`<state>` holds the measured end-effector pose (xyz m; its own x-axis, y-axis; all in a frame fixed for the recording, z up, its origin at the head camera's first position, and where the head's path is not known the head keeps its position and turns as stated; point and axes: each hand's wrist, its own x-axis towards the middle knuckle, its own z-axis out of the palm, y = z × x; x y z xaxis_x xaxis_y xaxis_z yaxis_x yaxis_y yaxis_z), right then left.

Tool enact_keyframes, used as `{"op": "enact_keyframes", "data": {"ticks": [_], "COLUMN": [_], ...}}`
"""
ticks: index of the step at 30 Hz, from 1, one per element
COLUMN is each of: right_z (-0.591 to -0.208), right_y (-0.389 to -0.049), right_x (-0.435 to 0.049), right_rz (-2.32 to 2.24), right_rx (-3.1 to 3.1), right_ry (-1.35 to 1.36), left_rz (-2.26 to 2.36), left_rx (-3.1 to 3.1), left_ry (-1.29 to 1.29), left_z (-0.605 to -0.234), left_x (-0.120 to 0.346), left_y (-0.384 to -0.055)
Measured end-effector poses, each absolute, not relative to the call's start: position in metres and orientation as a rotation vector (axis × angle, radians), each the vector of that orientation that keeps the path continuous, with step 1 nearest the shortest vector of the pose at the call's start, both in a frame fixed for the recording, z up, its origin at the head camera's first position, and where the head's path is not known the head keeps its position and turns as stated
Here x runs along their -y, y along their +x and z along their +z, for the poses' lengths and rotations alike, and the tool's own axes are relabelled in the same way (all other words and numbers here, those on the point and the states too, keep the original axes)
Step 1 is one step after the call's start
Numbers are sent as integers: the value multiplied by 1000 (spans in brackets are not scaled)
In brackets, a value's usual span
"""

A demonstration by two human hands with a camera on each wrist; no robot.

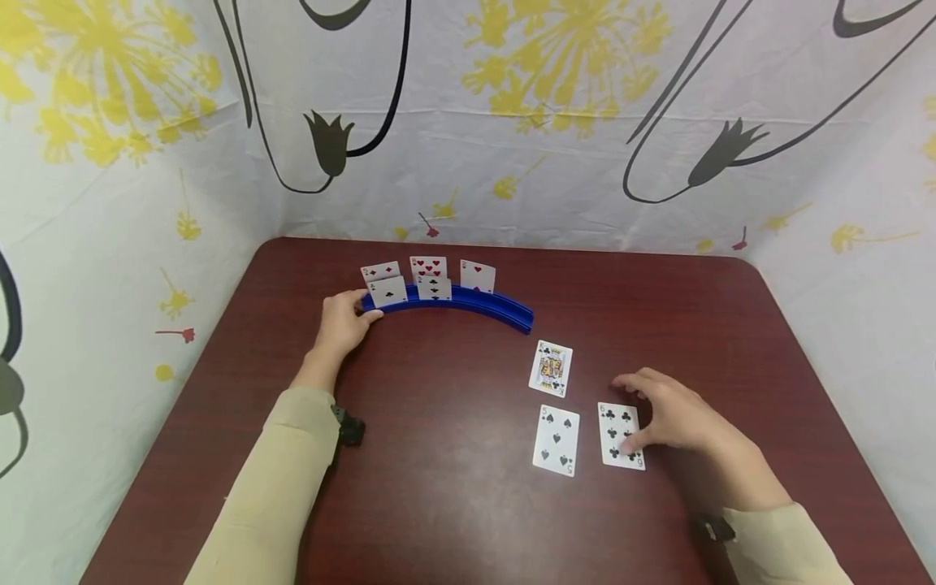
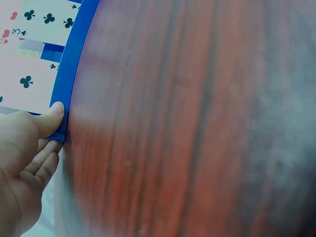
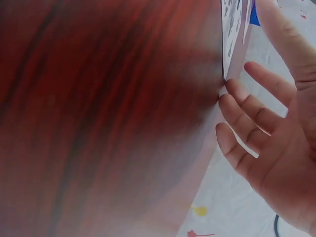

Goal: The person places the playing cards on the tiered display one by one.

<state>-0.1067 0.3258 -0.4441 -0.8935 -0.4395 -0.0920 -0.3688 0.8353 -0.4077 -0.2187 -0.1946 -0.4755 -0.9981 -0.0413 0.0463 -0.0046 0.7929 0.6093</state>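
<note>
My left hand (image 1: pixel 342 325) grips the left end of a curved blue card holder (image 1: pixel 475 302); in the left wrist view the thumb presses on its front edge. An ace of clubs (image 1: pixel 388 293) and a three of clubs (image 1: pixel 435 290) stand in front. Behind them stand a diamond card (image 1: pixel 380 270) and a heart card (image 1: pixel 427 266), with another low heart card (image 1: pixel 478 275) to the right. My right hand (image 1: pixel 676 410) is over the right side of a six of clubs (image 1: pixel 617 431), its thumb on the card's lower part and its fingers spread beyond the far corner.
A king of clubs (image 1: pixel 551 369) lies face up near the holder's right end. Below it, left of the six, lies a five of spades (image 1: pixel 556 440). Patterned white cloth (image 1: pixel 475 179) hangs along the back and sides of the dark red-brown table (image 1: pixel 439 504).
</note>
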Motion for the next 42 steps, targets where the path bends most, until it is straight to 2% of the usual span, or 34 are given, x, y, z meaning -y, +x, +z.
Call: {"op": "enact_keyframes", "data": {"ticks": [19,24,42], "right_z": [-447,-444,-419], "right_y": [-103,-103,-124], "right_x": [-323,-322,-311], "right_rz": [-544,-661,-932], "right_rx": [-2801,-2793,-3014], "right_ry": [-620,-605,-804], "left_rz": [-999,-1011,-1024], "left_rx": [2907,2901,2912], "left_ry": [47,52,63], "left_z": [-477,-476,-475], "left_x": [193,194,194], "left_y": [-219,-219,-219]}}
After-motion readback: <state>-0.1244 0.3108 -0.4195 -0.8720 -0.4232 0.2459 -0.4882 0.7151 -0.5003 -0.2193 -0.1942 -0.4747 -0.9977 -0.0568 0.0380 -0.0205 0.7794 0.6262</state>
